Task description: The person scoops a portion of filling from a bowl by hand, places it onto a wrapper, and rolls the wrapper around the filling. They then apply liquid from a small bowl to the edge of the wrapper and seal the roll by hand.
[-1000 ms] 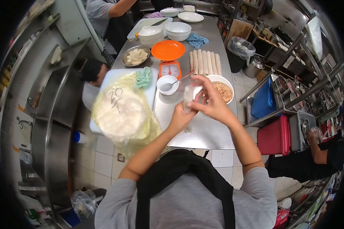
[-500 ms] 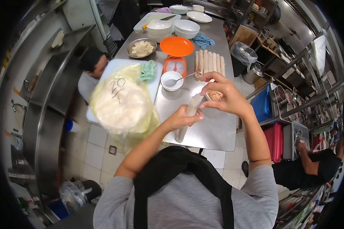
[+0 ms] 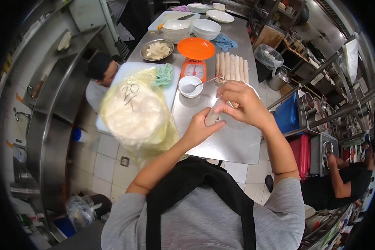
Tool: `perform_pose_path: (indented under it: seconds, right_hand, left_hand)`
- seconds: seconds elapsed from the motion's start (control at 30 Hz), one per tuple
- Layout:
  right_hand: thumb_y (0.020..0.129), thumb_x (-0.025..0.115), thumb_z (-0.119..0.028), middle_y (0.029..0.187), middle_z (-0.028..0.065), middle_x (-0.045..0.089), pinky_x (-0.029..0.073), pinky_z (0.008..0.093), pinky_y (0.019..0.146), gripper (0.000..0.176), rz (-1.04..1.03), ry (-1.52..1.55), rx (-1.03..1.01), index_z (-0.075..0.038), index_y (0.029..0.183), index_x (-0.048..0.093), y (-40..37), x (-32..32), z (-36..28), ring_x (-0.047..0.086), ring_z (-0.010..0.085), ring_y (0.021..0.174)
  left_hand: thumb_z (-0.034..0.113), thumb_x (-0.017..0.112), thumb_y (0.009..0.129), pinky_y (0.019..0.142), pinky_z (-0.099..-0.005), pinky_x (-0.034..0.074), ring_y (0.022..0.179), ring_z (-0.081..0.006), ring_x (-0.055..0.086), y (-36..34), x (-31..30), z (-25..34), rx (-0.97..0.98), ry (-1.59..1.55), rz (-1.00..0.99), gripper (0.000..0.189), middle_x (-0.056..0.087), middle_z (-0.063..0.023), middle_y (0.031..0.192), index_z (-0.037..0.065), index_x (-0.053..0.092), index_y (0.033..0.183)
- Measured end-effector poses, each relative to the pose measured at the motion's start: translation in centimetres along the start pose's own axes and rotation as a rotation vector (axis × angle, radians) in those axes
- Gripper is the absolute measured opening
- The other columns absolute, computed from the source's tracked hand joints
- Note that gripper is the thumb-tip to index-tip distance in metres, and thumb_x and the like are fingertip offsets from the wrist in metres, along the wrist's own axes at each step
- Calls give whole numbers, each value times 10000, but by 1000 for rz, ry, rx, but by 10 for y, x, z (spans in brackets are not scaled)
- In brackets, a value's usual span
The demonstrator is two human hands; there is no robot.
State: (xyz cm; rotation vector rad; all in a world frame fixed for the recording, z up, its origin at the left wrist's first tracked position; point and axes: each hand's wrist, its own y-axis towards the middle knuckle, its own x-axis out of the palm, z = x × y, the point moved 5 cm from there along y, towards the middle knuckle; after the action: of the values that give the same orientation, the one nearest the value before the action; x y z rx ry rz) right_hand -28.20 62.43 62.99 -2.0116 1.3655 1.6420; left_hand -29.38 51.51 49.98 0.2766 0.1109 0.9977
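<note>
A pale uncooked spring roll (image 3: 212,117) stands tilted above the steel table. My left hand (image 3: 201,128) is closed around its lower part. The fingers of my right hand (image 3: 245,103) close over its upper end and hide that end. Under the right hand sits a white bowl (image 3: 254,90), mostly covered, with a bit of brownish filling showing. Finished rolls (image 3: 232,66) lie side by side just beyond. Left of them stands a small white bowl (image 3: 191,92) with a spoon (image 3: 208,80) resting in it, holding something whitish.
A yellowish plastic bag (image 3: 133,110) of round pale sheets lies on a white cutting board (image 3: 125,73). Behind are an orange scale (image 3: 194,70) with an orange plate (image 3: 196,48), a metal bowl of pale blocks (image 3: 157,51) and stacked white bowls (image 3: 176,31). A person (image 3: 102,75) is low at left, another (image 3: 341,183) at right.
My right hand has moved onto the roll's top end, its fingers closing from a wider curl. The roll's lower end no longer shows below my left hand. The view has shifted slightly.
</note>
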Motion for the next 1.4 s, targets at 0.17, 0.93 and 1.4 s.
perform_pose_path:
  seconds: [0.17, 0.93, 1.4]
  right_hand:
    - [645, 772, -213, 1024, 86, 621, 418, 386, 890, 300, 0, 54, -159, 5, 786, 622, 7, -4, -8, 557, 290, 995]
    - [735, 724, -279, 1217, 132, 507, 323, 538, 969, 233, -64, -372, 328, -107, 892, 719, 38, 191, 149, 421, 292, 1213]
    - [759, 719, -228, 1159, 89, 535, 360, 379, 952, 234, 126, 80, 72, -13, 831, 662, 27, 55, 18, 486, 267, 1108]
  left_hand:
    - [145, 664, 849, 593, -230, 431, 651, -61, 523, 2, -5, 7, -90, -64, -126, 143, 561, 10, 737, 46, 562, 860]
    - [180, 709, 825, 466, -210, 360, 473, -45, 421, -32, -74, -16, -335, -175, 405, 184, 481, 40, 584, 62, 570, 796]
    - [221, 728, 807, 455, -228, 375, 481, -47, 458, -6, -41, -14, -197, 51, 277, 219, 515, 33, 577, 41, 602, 810]
